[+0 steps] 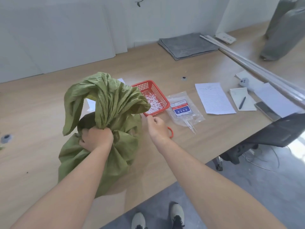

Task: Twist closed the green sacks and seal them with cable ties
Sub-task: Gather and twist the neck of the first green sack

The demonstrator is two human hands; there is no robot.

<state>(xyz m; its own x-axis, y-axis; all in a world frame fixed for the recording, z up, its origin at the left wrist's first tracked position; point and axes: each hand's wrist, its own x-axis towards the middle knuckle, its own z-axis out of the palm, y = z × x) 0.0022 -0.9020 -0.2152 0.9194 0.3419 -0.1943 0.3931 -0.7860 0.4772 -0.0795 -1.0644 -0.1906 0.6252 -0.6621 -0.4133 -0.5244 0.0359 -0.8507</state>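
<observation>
A filled green sack (99,156) stands on the wooden table, its loose top bunched and flopping upward. My left hand (96,138) grips the gathered neck of the sack. My right hand (157,128) hovers just right of the sack, at the near corner of a red basket (162,98) of white cable ties (154,103). Its fingers are curled with fingertips pinched together; whether a tie is between them cannot be made out. A clear packet of cable ties (185,109) with a blue label lies right of the basket.
A red ring (170,132) lies behind my right wrist. Papers (214,98), a notepad with a pen (242,102) and a phone (266,110) sit at the right. A folded grey cloth (188,45) lies far back. The table edge runs diagonally near my feet.
</observation>
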